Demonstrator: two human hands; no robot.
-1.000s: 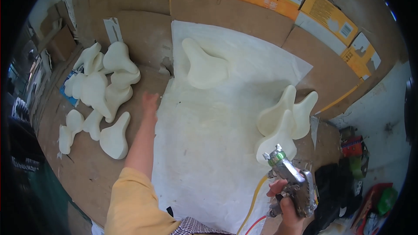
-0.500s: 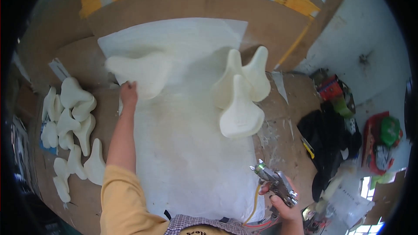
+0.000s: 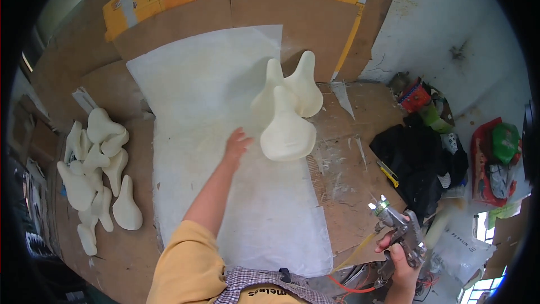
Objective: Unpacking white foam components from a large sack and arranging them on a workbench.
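My right hand (image 3: 398, 260) grips a metal spray gun (image 3: 406, 231) at the lower right, its nozzle tilted up and to the left. My left hand (image 3: 238, 145) reaches over the white sheet (image 3: 191, 163) with fingers apart and holds nothing. Just right of it stand cream bicycle saddle foams: a front one (image 3: 288, 135), one behind on the left (image 3: 270, 90), and one behind on the right (image 3: 306, 90). Their narrow noses point away from me. A small gap separates my left fingers from the front foam.
Several more saddle foams (image 3: 128, 211) lie heaped on the cardboard at the left. Cardboard panels (image 3: 185, 22) form the back wall. To the right are a yellow cutter knife (image 3: 388, 173), black cloth (image 3: 416, 157) and plastic bags (image 3: 503, 143). A red hose (image 3: 351, 289) runs near the gun.
The foam my left hand held at the back left has left the sheet; another large one now lies on the left heap. My emptied left hand has moved right. The view has shifted.
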